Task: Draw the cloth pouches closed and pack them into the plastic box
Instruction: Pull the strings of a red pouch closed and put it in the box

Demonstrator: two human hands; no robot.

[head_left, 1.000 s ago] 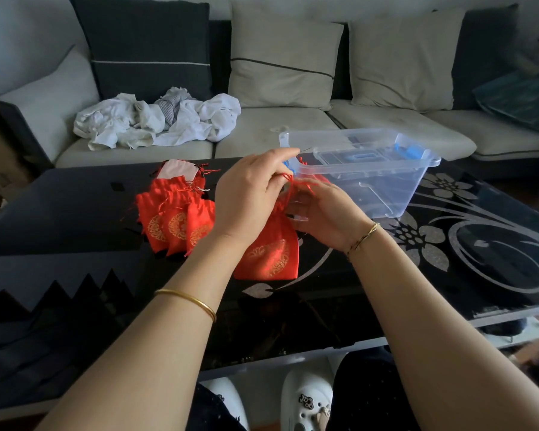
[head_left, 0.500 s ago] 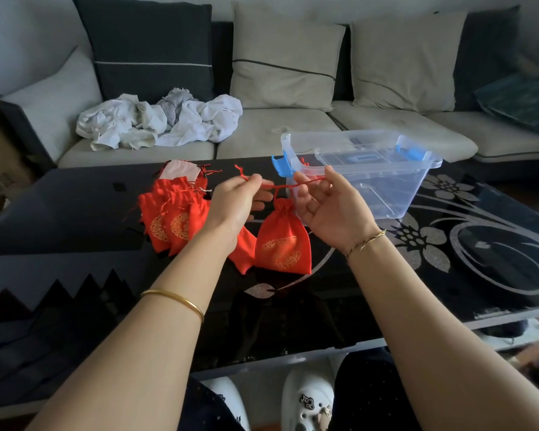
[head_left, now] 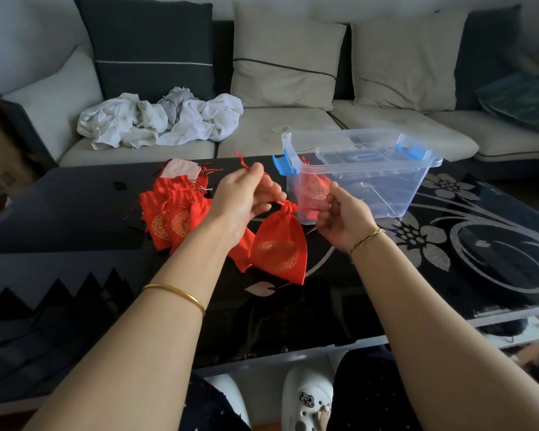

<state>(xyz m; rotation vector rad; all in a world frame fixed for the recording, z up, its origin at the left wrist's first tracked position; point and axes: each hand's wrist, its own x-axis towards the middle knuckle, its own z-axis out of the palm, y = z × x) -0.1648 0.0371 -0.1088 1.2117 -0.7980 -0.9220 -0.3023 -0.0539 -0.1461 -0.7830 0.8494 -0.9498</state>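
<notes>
The red drawstring pouch (head_left: 277,247) at frame centre has its neck gathered shut, its cords pinched by the left hand (head_left: 245,199) and the right hand (head_left: 344,214). One packed pouch (head_left: 313,188) lies in the clear plastic box (head_left: 402,188) just right. The pile of pouches (head_left: 171,213), centre left on the counter (head_left: 75,219), looks yet undone.

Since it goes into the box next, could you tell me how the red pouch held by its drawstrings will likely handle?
Probably floppy: the red pouch sags in folds below its gathered neck. Likely light, as thin cords pinched by the left hand and right hand seem to carry it.
</notes>
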